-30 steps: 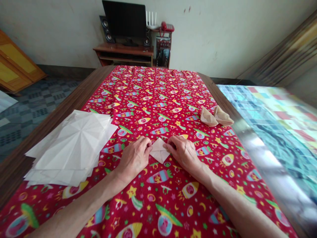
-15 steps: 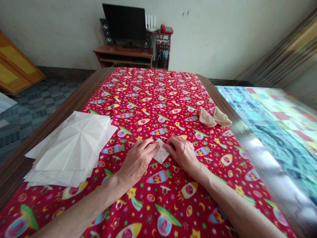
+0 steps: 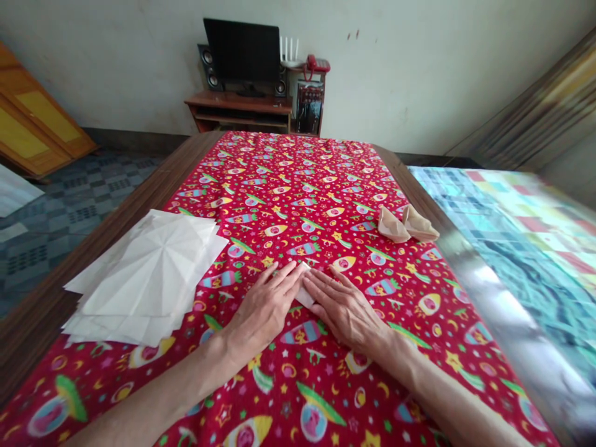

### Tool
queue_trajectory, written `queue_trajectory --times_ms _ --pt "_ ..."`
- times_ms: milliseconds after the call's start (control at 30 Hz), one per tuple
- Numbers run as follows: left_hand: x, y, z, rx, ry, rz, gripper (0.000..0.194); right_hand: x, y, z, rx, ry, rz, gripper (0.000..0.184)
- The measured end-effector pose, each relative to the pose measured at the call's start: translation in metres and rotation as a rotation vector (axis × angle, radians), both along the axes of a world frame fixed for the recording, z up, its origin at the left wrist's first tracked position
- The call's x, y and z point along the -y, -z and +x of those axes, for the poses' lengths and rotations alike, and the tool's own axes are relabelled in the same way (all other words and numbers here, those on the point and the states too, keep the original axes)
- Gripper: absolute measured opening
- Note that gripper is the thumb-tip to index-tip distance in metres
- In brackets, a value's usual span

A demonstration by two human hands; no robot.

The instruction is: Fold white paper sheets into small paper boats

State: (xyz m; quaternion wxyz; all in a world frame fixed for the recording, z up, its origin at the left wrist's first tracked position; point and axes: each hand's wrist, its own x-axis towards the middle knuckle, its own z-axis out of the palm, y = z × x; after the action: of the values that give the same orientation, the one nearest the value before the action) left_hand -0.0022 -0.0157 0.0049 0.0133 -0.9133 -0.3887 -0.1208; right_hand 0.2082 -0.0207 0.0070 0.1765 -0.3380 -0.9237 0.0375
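Head view shows our left hand [image 3: 265, 304] and right hand [image 3: 345, 308] lying flat on the small folded paper [image 3: 305, 298], right of the creased paper stack [image 3: 153, 273], which could slip crooked on the rocket tablecloth [image 3: 321, 205] if we push one side harder.

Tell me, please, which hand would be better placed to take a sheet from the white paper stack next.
Probably the left hand: it is nearer the white paper stack at left, while the right hand lies farther off, across the small folded paper both touch.
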Motion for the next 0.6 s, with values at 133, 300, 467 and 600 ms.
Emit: queue_trajectory --times_ms 133,300,467,600 --pt "0.003 -0.002 -0.007 0.01 -0.017 0.011 0.063 0.001 0.001 0.009 0.031 0.001 -0.038 0.051" --pt "0.007 0.0 -0.016 0.017 -0.05 0.043 0.06 0.001 0.003 0.015 0.005 0.013 -0.001 0.046" --pt "0.012 -0.001 -0.021 0.0 -0.067 0.077 0.056 0.001 0.007 0.022 -0.002 0.055 0.032 0.041" --pt "0.013 0.0 -0.024 0.011 -0.053 0.083 0.053 0.003 0.011 0.027 0.019 0.094 0.065 0.039"
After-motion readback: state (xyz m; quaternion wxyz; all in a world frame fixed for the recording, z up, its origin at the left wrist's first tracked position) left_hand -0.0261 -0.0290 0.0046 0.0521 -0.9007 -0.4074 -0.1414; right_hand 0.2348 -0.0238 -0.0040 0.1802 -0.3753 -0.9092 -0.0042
